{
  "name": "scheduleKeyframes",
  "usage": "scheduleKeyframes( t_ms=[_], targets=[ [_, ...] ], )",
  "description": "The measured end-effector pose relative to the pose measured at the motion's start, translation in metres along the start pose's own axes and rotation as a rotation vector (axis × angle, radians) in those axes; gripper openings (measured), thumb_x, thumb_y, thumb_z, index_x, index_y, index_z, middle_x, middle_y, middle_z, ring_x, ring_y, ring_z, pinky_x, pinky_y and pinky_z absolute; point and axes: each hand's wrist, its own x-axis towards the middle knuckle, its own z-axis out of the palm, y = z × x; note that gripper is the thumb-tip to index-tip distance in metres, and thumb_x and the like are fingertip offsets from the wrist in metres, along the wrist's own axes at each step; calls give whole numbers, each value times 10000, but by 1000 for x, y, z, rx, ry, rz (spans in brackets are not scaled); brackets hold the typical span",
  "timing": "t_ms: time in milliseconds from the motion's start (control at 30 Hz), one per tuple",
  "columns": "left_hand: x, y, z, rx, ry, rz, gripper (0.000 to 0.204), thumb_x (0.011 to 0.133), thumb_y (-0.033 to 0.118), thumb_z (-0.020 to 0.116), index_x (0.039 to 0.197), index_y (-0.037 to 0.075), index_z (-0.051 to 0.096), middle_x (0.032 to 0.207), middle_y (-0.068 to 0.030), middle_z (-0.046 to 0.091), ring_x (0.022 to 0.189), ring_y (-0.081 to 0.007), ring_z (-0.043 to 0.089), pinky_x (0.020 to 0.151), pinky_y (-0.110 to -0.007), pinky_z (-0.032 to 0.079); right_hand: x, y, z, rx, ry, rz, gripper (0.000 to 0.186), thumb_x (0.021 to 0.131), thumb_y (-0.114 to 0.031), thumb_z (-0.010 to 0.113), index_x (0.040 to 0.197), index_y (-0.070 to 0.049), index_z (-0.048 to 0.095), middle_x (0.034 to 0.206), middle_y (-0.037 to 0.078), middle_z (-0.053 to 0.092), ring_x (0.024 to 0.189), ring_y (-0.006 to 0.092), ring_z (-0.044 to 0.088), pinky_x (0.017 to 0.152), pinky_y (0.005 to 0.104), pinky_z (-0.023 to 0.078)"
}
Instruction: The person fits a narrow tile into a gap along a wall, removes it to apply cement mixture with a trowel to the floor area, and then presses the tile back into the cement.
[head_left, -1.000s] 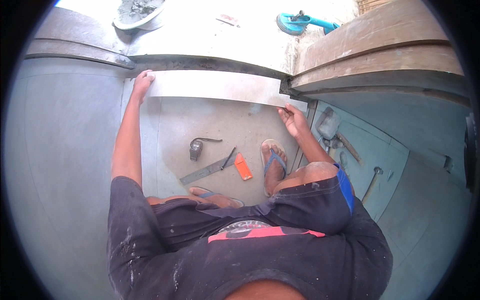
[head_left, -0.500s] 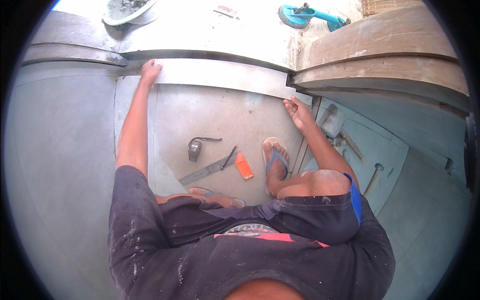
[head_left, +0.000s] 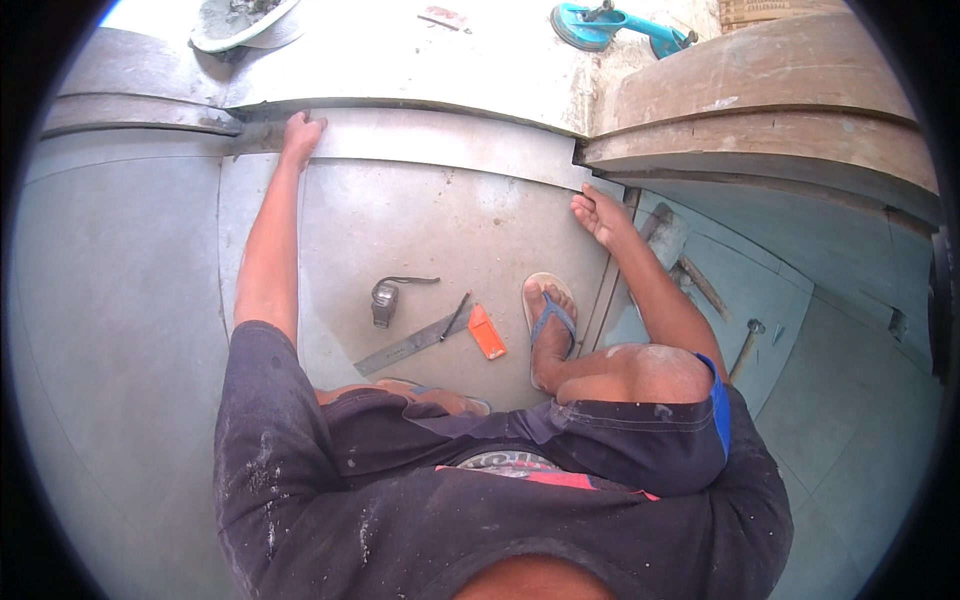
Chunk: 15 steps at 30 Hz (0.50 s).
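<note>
A long, narrow pale grey tile strip lies across the doorway opening in front of me, with a stepped notch cut at its right end. My left hand grips its left end, fingers curled over the edge. At the notched end, the fingertips of my right hand pinch the near edge, palm partly turned up; the underside of the strip there is hidden. Between my arms on the floor tile are a tape measure with a strap, a metal ruler, a dark pencil and an orange square-like piece.
Past the opening sit a bowl of grey mix and a blue suction lifter. Thick wall edges flank both sides. Hammers and a pale block lie at my right. My sandalled foot stands near the tools.
The tile strip has shifted slightly away from me and looks less bright. Both hands have moved a little farther forward with it. The floor tools stay put.
</note>
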Motion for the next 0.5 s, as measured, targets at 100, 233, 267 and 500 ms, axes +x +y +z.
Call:
scheduleKeyframes(
  t_ms=[100, 233, 267, 500],
  targets=[
    [-3, 13, 12, -9, -41, 7, 669, 854, 188, 688, 1395, -142, 473, 1389, -289, 560, 1292, -345, 555, 1073, -371, 418, 1, 0, -6, 11, 39, 3, 298, 935, -200, 710, 1152, -17, 618, 995, 141, 716, 759, 200, 716, 618, 280, 625],
    [-4, 14, 14, 43, 64, 30, 614, 863, 164, 689, 1374, -125, 510, 1350, -255, 600, 1239, -313, 584, 1051, -353, 429, -6, -1, -1, -47, 65, -3, 276, 939, -198, 703, 1129, -12, 628, 973, 141, 717, 749, 195, 715, 615, 280, 626],
    [-6, 17, 17, 55, 88, 38, 582, 868, 151, 690, 1360, -117, 533, 1323, -237, 626, 1204, -294, 606, 1034, -343, 438, -9, 0, -2, -79, 77, -9, 272, 940, -201, 701, 1119, -8, 632, 965, 141, 717, 748, 190, 714, 610, 272, 623],
    [1, 9, 7, 24, 8, 7, 729, 853, 231, 703, 1448, -96, 438, 1469, -273, 495, 1370, -348, 485, 1125, -384, 376, -13, 4, -7, -860, 213, -414, 281, 899, -196, 725, 1112, -28, 653, 968, 153, 709, 773, 257, 714, 698, 372, 601]
  ],
)
